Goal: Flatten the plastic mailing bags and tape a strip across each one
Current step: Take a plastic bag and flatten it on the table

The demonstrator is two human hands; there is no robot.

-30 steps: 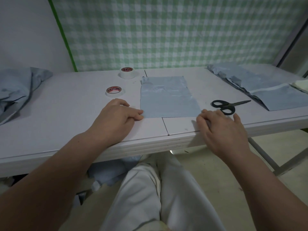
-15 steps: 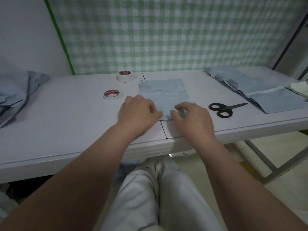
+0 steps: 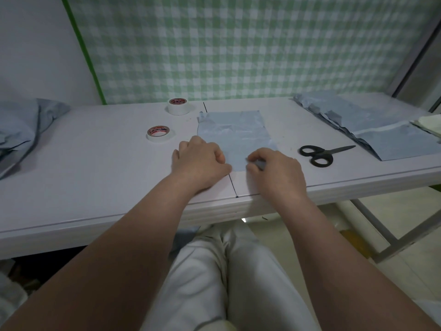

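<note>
While both hands are low on the near end of the bag (image 3: 235, 133), their fingers are curled in. The left hand (image 3: 200, 161) lies with its knuckles up on the near left corner of the bag, and its fingertips are tucked under, so I cannot tell if it grips the plastic or only presses on it. The right hand (image 3: 278, 174) is at the near right corner, where the thumb and fingertips pinch a small lifted fold of the bag's edge. The two hands are close together but do not touch.

The bag is grey-blue and lies mostly flat in the middle of the white counter (image 3: 95, 163), with some wrinkles in its far half. A thin dark line crosses the counter and passes under the bag.

Left of the bag there are two tape rolls, one near (image 3: 160, 134) the left hand and one farther back (image 3: 178, 106), both lying flat. Black scissors (image 3: 317, 155) lie right of the bag, near the right hand, blades pointing right. A pile (image 3: 372, 125) of more bags is at the right end of the counter, and a crumpled heap (image 3: 19, 130) of the same plastic is at the left end. Green checked cloth (image 3: 238, 44) hangs behind. White trousers (image 3: 226, 271) show below the counter.
</note>
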